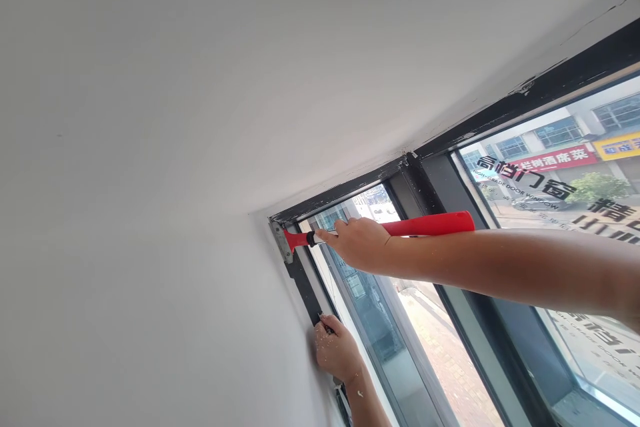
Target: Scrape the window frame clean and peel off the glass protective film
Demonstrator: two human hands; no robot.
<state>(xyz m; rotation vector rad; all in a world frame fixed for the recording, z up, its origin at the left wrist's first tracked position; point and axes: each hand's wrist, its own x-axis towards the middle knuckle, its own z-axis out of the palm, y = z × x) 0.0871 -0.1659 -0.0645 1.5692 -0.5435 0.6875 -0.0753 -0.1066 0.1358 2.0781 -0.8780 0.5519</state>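
My right hand [363,243] is closed round a scraper [425,223] with a long red handle. The scraper's wide metal head [283,242] rests against the edge where the white wall meets the dark window frame [307,293], near the top corner. Lower along that edge, my left hand [337,350] is closed with the fingertips pinched at the frame. A small dark thing shows at its thumb, but I cannot make out what it is. White flecks dot the left hand and wrist.
White wall [150,320] and ceiling [300,80] fill the left and top. Scuffed black frame [525,87] runs along the ceiling to the right, with a crack above it. Through the window glass [565,193], which carries dark lettering, a street and shop signs show.
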